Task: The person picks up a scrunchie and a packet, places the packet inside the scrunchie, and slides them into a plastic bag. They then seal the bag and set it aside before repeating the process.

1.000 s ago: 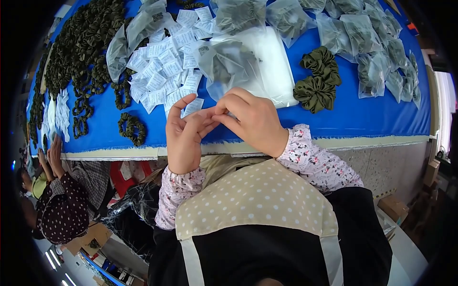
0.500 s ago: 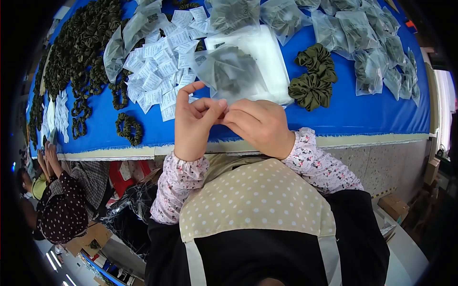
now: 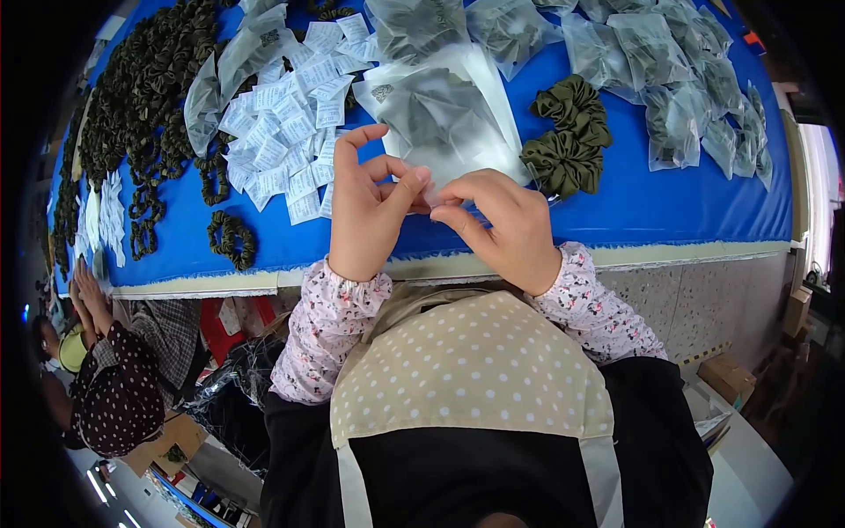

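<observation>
A translucent plastic bag (image 3: pixel 440 114) with dark contents lies over a stack of white bags (image 3: pixel 502 119). Its near edge is pinched between the thumb and fingers of my left hand (image 3: pixel 374 198). My right hand (image 3: pixel 506 220) is beside it, thumb and index finger closed on the same edge near my left fingertips. Two dark green scrunchies (image 3: pixel 568 163) lie just right of the stack. To the left is a pile of small white printed packets (image 3: pixel 286 132).
Filled bags (image 3: pixel 673 123) lie at the right of the blue table (image 3: pixel 651 211). Many dark green scrunchies (image 3: pixel 158 79) are heaped at the left, with a single one (image 3: pixel 231 239) near the front edge. Another person (image 3: pixel 114 378) is at the lower left.
The bag lies flatter over the stack, its printed corner now showing. My right hand has shifted slightly right and its thumb and fingers have spread into a wider pinch.
</observation>
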Motion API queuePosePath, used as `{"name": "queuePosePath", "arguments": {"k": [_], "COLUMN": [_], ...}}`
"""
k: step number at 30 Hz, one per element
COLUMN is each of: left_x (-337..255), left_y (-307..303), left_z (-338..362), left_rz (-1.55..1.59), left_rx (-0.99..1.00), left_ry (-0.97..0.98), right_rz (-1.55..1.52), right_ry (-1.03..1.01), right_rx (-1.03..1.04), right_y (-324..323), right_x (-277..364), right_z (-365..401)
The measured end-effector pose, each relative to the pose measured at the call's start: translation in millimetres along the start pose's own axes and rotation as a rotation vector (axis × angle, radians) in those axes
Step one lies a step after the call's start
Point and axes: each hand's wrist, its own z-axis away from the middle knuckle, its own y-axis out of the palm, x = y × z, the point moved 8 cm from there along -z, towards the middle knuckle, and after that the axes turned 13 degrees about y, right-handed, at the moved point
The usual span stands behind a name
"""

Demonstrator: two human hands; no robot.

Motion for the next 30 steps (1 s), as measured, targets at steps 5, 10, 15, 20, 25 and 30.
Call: {"name": "queuePosePath", "arguments": {"k": [5,10,15,20,25,30], "left_x": [-2.6,-6.3,-10.3,-11.5,-8.8,-11.8], "left_y": [-3.7,-10.5,-11.1,-12.7,-15.9,-18.0], "left_z": [2.9,3.1,2.7,3.8,5.5,5.3], "left_rz": [-0.046,-0.093,-0.165,-0.189,-0.12,-0.13], "left_rx": [-0.021,-0.032,0.003,0.018,-0.01,-0.01], "left_ry": [-0.004,-0.004,0.0,0.031,0.054,0.049], "right_rz": [0.035,-0.008,-0.076,-0.083,-0.106,-0.139], "right_ry": [0.04,0.059,0.145,0.186,0.184,0.239], "right_rx": [0.11,0.183,0.29,0.319,0.273,0.306], "right_y": [11.6,19.0,25.3,31.5,29.9,28.9], "right_x": [-2.5,-1.7,-6.0,-7.7,-7.6,-5.7], "right_z": [-2.0,-7.1,-13.9,-15.3,-16.7,-22.3]}}
